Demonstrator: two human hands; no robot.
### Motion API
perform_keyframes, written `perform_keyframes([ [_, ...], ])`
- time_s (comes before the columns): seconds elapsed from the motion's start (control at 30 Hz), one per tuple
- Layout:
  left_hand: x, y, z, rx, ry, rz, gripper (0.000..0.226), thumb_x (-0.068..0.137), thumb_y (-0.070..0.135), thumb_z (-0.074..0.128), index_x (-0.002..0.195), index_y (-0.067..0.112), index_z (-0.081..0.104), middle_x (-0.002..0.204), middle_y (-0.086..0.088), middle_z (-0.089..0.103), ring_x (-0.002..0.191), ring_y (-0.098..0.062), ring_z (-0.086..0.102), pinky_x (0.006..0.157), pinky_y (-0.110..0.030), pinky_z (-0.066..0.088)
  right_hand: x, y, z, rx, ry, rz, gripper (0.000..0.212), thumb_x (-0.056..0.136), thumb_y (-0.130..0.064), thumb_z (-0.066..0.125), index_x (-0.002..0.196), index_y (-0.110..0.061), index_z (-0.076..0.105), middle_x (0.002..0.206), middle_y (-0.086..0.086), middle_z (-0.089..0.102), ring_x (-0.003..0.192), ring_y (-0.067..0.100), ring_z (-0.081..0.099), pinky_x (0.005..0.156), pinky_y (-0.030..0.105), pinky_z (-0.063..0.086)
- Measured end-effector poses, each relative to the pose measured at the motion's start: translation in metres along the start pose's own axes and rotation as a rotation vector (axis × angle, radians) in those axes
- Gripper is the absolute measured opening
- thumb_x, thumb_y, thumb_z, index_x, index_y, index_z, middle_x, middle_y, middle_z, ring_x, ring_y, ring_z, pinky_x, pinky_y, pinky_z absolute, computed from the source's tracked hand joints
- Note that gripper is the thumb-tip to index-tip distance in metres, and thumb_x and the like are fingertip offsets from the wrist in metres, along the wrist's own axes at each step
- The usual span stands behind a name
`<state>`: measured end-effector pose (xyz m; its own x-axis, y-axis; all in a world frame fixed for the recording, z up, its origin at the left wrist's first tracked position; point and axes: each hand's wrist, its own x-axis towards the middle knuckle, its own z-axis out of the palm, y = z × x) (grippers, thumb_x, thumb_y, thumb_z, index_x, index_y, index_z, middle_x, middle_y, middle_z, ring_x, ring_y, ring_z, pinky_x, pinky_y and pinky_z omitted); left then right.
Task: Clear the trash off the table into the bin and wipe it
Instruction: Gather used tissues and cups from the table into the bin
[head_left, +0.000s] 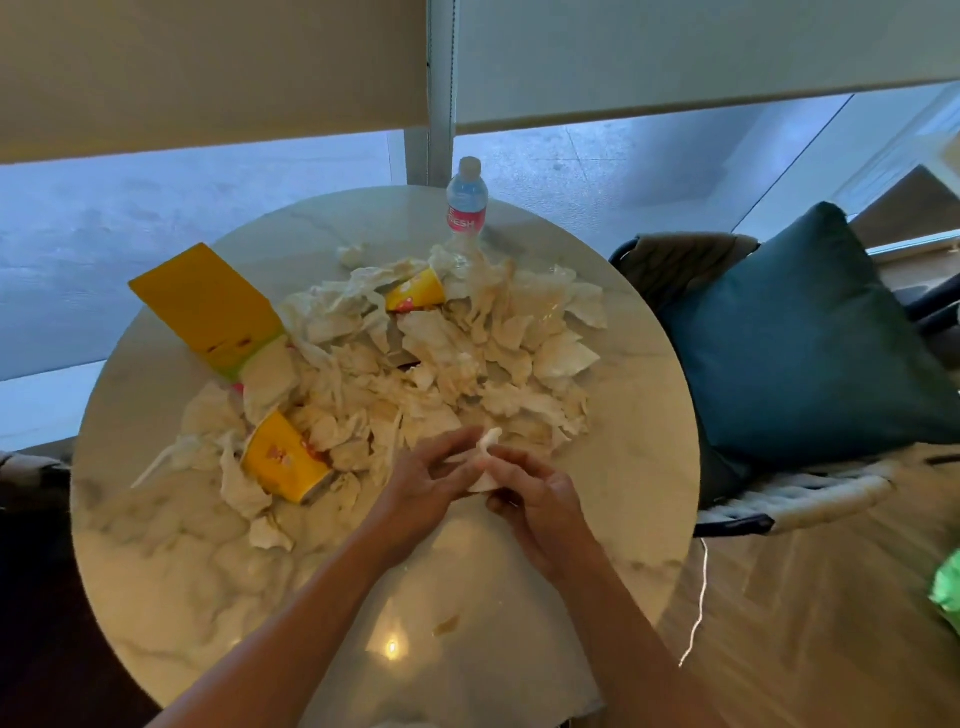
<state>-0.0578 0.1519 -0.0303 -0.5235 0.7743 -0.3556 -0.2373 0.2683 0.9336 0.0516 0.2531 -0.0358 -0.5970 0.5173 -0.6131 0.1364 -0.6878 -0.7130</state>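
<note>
Tissues (447, 358) – cups, box, bottle – crowd the table (639, 467).

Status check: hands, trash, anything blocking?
Both hands, left and right, grip one tissue. Tissue pile and two yellow cups uncleared. Bottle upright behind pile. Bin unseen.
</note>
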Motion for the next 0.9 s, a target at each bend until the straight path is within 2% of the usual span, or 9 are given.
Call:
perform_keyframes([
  [0.13, -0.005, -0.012, -0.014, 0.035, -0.004, -0.026, 0.033, 0.089, 0.01, 0.065, 0.12, 0.019, 0.065, 0.105, 0.004, 0.072, 0.099, -0.007, 0.067, 0.083, -0.019, 0.052, 0.007, 0.003, 0.012, -0.065, -0.065, 0.125, 0.017, 0.09, -0.001, 0.056, 0.099, -0.001, 0.07, 0.081, 0.011, 0.067, 0.069, 0.016, 0.062, 0.06, 0.025, 0.049],
  [0.23, -0.003, -0.023, -0.023, 0.053, 0.134, -0.1, 0.027, 0.086, 0.006, 0.068, 0.109, 0.02, 0.07, 0.095, 0.0, 0.073, 0.089, -0.011, 0.068, 0.078, -0.021, 0.055, 0.014, -0.003, 0.015, -0.439, -0.075, 0.078, 0.017, 0.091, -0.007, 0.057, 0.093, -0.013, 0.074, 0.077, 0.003, 0.068, 0.067, 0.013, 0.061, 0.058, 0.022, 0.048],
  [0.3, -0.001, -0.026, -0.027, 0.028, 0.208, -0.155, 0.023, 0.085, 0.004, 0.069, 0.103, 0.019, 0.07, 0.091, -0.003, 0.072, 0.079, -0.007, 0.067, 0.071, -0.018, 0.054, 0.028, -0.007, 0.011, -0.752, 0.138, -0.198, 0.017, 0.09, -0.012, 0.059, 0.102, -0.017, 0.071, 0.081, -0.002, 0.066, 0.072, 0.015, 0.061, 0.063, 0.019, 0.048],
  [0.37, 0.0, -0.025, -0.031, -0.02, 0.229, -0.176, 0.021, 0.085, 0.004, 0.069, 0.101, 0.016, 0.07, 0.087, -0.001, 0.073, 0.073, -0.005, 0.067, 0.066, -0.016, 0.053, 0.046, -0.013, 0.002, -1.02, 0.384, -0.469, 0.034, 0.09, -0.019, 0.059, 0.124, -0.017, 0.061, 0.097, 0.003, 0.065, 0.087, 0.022, 0.061, 0.075, 0.027, 0.048],
  [0.47, -0.004, -0.023, -0.034, -0.085, 0.231, -0.176, 0.018, 0.084, 0.005, 0.07, 0.097, 0.016, 0.07, 0.083, -0.001, 0.074, 0.076, -0.012, 0.068, 0.071, -0.026, 0.054, 0.072, -0.023, -0.014, -1.329, 0.5, -0.397, 0.051, 0.092, -0.031, 0.055, 0.14, -0.022, 0.042, 0.12, 0.012, 0.058, 0.104, 0.033, 0.058, 0.083, 0.038, 0.047],
  [0.53, -0.006, -0.023, -0.035, -0.077, 0.235, -0.175, 0.017, 0.084, 0.005, 0.07, 0.096, 0.017, 0.071, 0.083, -0.003, 0.072, 0.077, -0.015, 0.067, 0.074, -0.031, 0.053, 0.083, -0.027, -0.025, -1.47, 0.503, -0.321, 0.041, 0.092, -0.03, 0.049, 0.133, -0.023, 0.05, 0.119, 0.013, 0.06, 0.103, 0.035, 0.059, 0.08, 0.037, 0.047],
  [0.67, -0.012, -0.026, -0.03, -0.086, 0.216, -0.185, 0.012, 0.086, 0.006, 0.067, 0.093, 0.014, 0.071, 0.074, -0.001, 0.065, 0.069, -0.013, 0.058, 0.067, -0.03, 0.047, 0.082, -0.028, -0.038, -1.362, 0.555, -0.475, 0.025, 0.092, -0.021, 0.05, 0.109, -0.015, 0.066, 0.104, 0.012, 0.063, 0.091, 0.033, 0.06, 0.071, 0.033, 0.045],
  [0.8, -0.018, -0.029, -0.01, -0.118, 0.215, -0.195, 0.006, 0.089, 0.008, 0.065, 0.093, 0.012, 0.067, 0.075, -0.005, 0.06, 0.069, -0.018, 0.055, 0.063, -0.034, 0.047, 0.054, -0.025, -0.052, -1.093, 0.55, -0.625, 0.017, 0.091, -0.017, 0.058, 0.103, -0.009, 0.068, 0.097, 0.009, 0.054, 0.082, 0.021, 0.055, 0.07, 0.019, 0.035],
  [0.9, -0.025, -0.032, 0.015, -0.092, 0.216, -0.182, 0.007, 0.09, 0.009, 0.064, 0.092, 0.016, 0.065, 0.078, -0.005, 0.061, 0.073, -0.021, 0.057, 0.067, -0.038, 0.049, 0.022, -0.016, -0.074, -0.928, 0.56, -0.662, 0.012, 0.092, -0.015, 0.059, 0.1, -0.01, 0.065, 0.098, 0.007, 0.053, 0.079, 0.012, 0.052, 0.068, 0.008, 0.037],
])
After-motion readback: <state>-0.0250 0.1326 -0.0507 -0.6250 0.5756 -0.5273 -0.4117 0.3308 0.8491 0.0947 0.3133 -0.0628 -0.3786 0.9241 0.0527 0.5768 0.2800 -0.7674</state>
